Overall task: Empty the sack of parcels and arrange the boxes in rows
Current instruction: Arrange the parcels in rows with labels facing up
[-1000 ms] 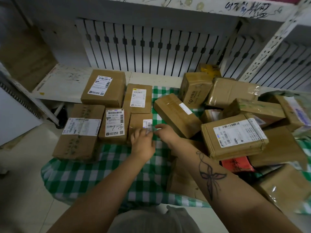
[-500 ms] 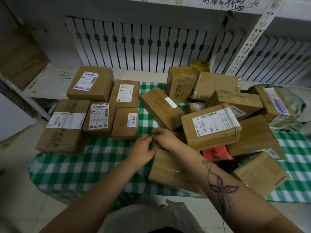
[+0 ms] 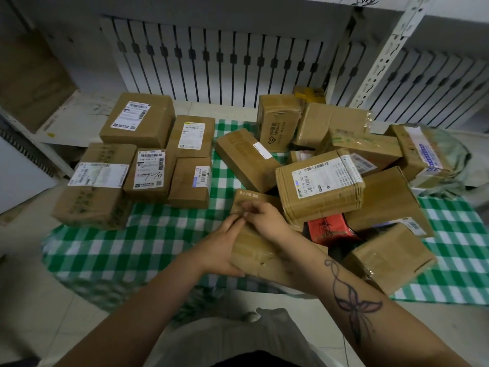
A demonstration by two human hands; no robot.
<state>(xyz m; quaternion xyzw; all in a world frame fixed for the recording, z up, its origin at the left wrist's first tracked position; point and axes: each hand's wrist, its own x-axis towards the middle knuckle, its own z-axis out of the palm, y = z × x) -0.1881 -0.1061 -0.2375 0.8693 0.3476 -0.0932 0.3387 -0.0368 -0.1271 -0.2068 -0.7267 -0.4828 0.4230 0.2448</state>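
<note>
Left hand (image 3: 222,247) and right hand (image 3: 266,221) meet, gripping a flat, tape-glossed cardboard box (image 3: 251,251) on soft green-checked cloth (image 3: 132,247).

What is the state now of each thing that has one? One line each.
Flat brown cardboard box, held by both hands.
Left hand, grips the box's side.
Right hand, grips its top.
Pale green sack, slumped, a taped box inside.
Red packet, partly covered.
</note>
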